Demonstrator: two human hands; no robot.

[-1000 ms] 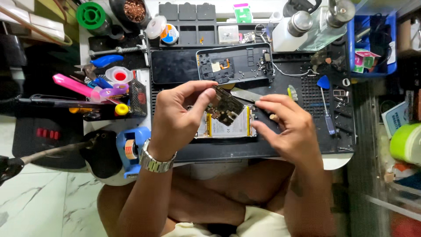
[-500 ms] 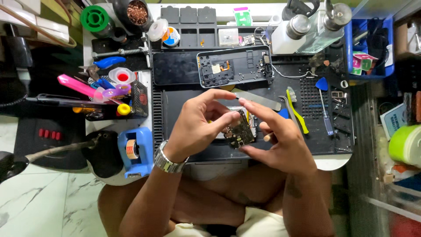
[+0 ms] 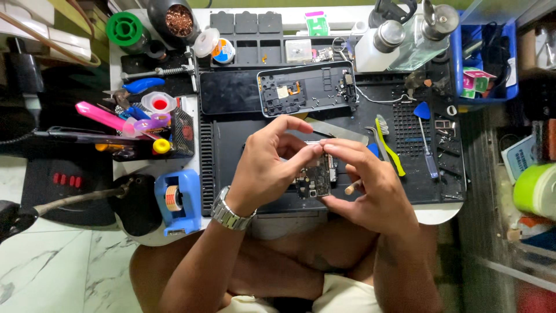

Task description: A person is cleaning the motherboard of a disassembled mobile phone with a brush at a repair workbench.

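Both my hands hold a small dark circuit board (image 3: 315, 179) just above the black work mat (image 3: 231, 139), near its front edge. My left hand (image 3: 267, 165), with a metal watch at the wrist, pinches the board's upper edge with thumb and fingers. From the right side, my right hand (image 3: 368, 188) grips the board and supports it underneath; a thin wooden stick (image 3: 351, 188) pokes out between its fingers. Farther back on the mat lies an opened phone frame (image 3: 306, 90), inside facing up, next to a black phone screen panel (image 3: 229, 93).
A yellow-green brush (image 3: 389, 145), a blue screwdriver (image 3: 427, 156) and a metal blade (image 3: 341, 131) lie on the mat's right side. Blue tape dispenser (image 3: 176, 200) and pink tools (image 3: 101, 116) sit left. Bottles (image 3: 399, 40) and a blue bin (image 3: 486, 58) stand at the back right.
My hands have lifted the circuit board off the phone body and brought it nearer to me, turning it. The left hand shifted from gripping its side to pinching its top edge.
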